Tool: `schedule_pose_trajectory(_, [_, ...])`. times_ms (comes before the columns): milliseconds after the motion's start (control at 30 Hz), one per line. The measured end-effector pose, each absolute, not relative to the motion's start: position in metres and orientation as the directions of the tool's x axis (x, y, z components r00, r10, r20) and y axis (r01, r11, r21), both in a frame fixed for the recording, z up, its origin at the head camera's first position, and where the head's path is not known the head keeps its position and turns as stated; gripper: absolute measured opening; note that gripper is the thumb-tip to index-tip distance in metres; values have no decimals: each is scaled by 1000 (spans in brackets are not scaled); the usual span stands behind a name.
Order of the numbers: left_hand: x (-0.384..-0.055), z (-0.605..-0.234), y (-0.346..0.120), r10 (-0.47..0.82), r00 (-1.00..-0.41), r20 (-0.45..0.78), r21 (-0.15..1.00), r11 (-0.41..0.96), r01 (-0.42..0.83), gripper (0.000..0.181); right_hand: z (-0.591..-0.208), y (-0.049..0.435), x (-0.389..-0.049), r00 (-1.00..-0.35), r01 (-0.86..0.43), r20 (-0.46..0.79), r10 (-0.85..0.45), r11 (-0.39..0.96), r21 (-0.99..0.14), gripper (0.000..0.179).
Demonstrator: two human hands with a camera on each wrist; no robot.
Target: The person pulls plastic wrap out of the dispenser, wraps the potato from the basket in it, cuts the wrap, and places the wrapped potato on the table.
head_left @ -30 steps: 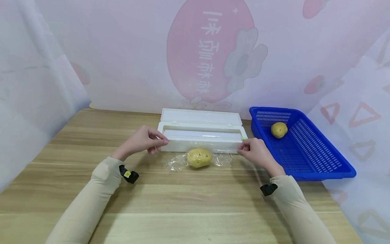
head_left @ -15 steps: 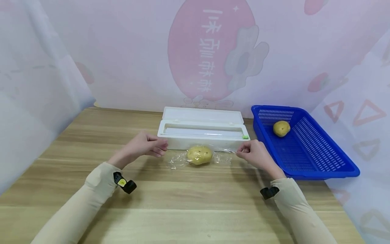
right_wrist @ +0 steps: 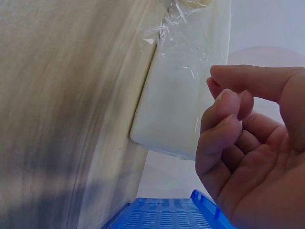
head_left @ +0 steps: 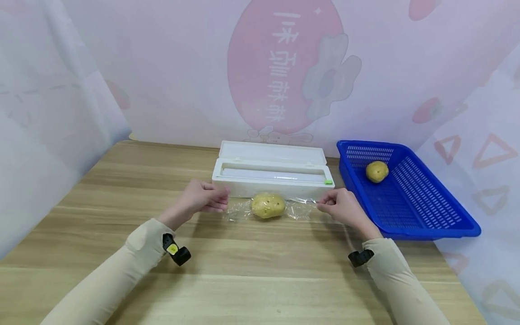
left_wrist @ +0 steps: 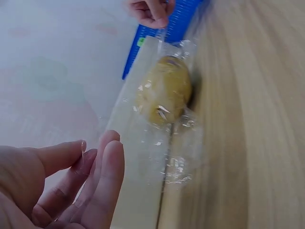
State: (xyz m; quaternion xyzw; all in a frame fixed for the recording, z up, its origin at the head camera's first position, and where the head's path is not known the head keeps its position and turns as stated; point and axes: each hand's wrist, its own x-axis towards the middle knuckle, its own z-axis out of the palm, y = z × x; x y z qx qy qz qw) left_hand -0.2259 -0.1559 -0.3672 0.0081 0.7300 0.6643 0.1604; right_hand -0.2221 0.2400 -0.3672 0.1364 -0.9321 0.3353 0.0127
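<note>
A potato [head_left: 268, 206] partly covered by clear plastic wrap [head_left: 299, 209] lies in front of the white wrap box [head_left: 243, 188]. To its left, my left hand [head_left: 205, 197] pinches an edge of the wrap between thumb and index finger; a glint of film shows at the fingertips in the left wrist view. On the other side my right hand [head_left: 343, 206] pinches the wrap's right edge with thumb and forefinger, its other fingers curled in. The box's lid [head_left: 272, 152] stands open at the back, showing the white roll [head_left: 268, 175] inside.
A blue plastic basket [head_left: 410, 232] stands to the right, close beside my right hand, with a second potato [head_left: 377, 171] in it. A green slider [head_left: 328, 182] sits at the box's right front edge. Behind the wooden table [head_left: 260, 280] hangs a printed curtain [head_left: 183, 81].
Both hands have drawn forward slightly off the box's front edge, holding the wrap. The left hand dipped left, then came back toward the potato. The green slider now shows fully at the right end.
</note>
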Motion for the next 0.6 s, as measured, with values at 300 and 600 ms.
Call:
schedule_pose_trajectory(300, [-228,-382,-152,134,-956,-260,923,325,-206,21,-372,240,-227,-941,-337,156,-301,785,-519,10])
schedule_pose_trajectory(600, [-234,-386,-153,135,-958,-251,887,429,-172,16,-377,236,-230,-944,-328,112,-310,847,-419,6])
